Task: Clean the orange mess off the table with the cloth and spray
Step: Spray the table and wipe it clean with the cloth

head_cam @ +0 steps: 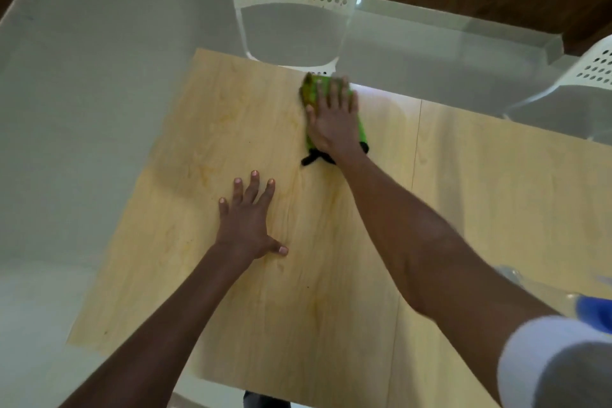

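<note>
A green cloth (311, 89) with a black edge lies near the far edge of the light wooden table (185, 275). My right hand (332, 119) presses flat on the cloth with straight fingers and hides most of it. My left hand (248, 219) rests flat on the bare table, fingers spread, nearer to me and to the left. Faint orange smears (205, 172) streak the wood left of the cloth. At the right edge a blurred clear bottle with a blue part (592, 311) shows behind my right arm; it may be the spray.
A white perforated chair (291, 3) stands at the table's far edge, right behind the cloth. A second white chair (576, 83) is at the far right. Pale grey floor (82, 109) surrounds the table on the left.
</note>
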